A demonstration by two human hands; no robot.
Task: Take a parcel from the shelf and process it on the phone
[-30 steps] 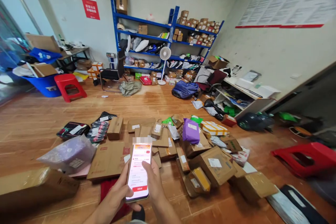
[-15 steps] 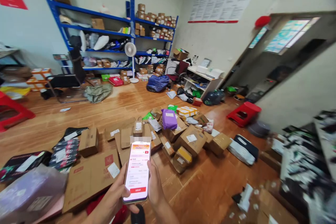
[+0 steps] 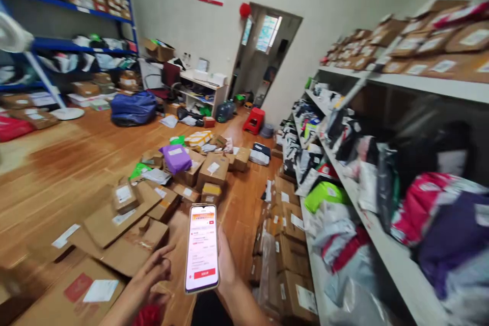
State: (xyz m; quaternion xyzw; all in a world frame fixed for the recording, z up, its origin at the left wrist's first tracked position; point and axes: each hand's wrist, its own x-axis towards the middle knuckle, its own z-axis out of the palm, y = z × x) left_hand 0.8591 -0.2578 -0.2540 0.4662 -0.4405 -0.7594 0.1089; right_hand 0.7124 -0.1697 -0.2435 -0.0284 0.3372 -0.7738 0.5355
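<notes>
My right hand [image 3: 226, 265] holds a smartphone [image 3: 201, 247] upright at the bottom centre, its lit screen showing a white and red app page. My left hand [image 3: 150, 275] hovers just left of the phone, off it, with its fingers loosely spread and nothing in them. Below and ahead of both hands, cardboard parcels [image 3: 126, 224] with white labels lie scattered on the wooden floor [image 3: 57, 168]. A purple mailer bag [image 3: 174, 157] rests on top of the pile farther off.
White shelves [image 3: 385, 244] on the right hold bagged parcels and boxes, with more boxes [image 3: 284, 244] stacked below. Blue racks [image 3: 76, 5] line the far left. A blue sack [image 3: 132, 108], a desk [image 3: 200, 86], a red stool [image 3: 255, 119] and an open doorway [image 3: 263, 56] stand at the back.
The view has swung far to the right, bringing the white shelves into sight. My left hand has come off the phone; only the right hand holds it now.
</notes>
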